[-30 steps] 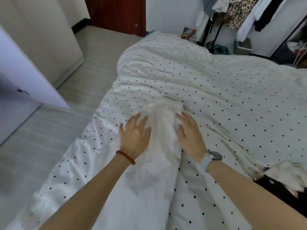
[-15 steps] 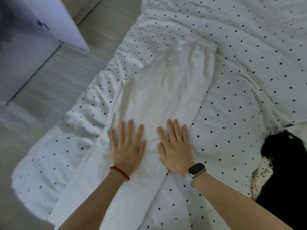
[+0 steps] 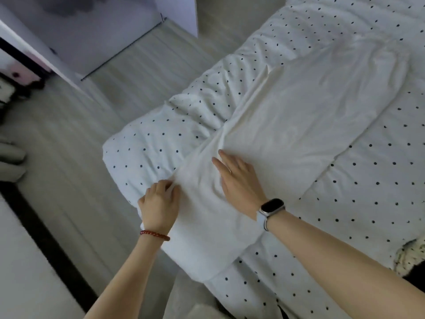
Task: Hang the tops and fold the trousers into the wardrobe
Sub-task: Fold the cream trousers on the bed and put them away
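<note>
Two hands work on white trousers [image 3: 287,116] spread flat on the bed [image 3: 368,180], over a polka-dot duvet, near the bed's corner. Left hand [image 3: 159,203] has fingers curled, its grip pinching the trousers' left edge close to the hem end; exact hold is partly hidden by cloth. Right hand [image 3: 239,180] lies flat, fingers straight, pressing the cloth just beside the left one, holding nothing.

Trousers' long axis runs diagonally: hem end at lower left, overhanging the bed edge slightly, waist end toward upper right, where it blurs out. Legs look laid one on the other, though that is hard to confirm.

Step in hand seems to be smoothing and squaring before the first fold. To do it well: keep the right palm down as an anchor, tug the pinched edge outward to kill the creases around the palm, line up both leg edges, then bring the hem end up toward the waist along the long axis. Soft duvet underneath will bunch, so press lightly and sweep, not drag.

Wardrobe [image 3: 92,31] stands open at upper left, across the floor [image 3: 69,157]. Another dark and patterned garment [image 3: 414,261] lies at the right edge, well apart from the hands.
</note>
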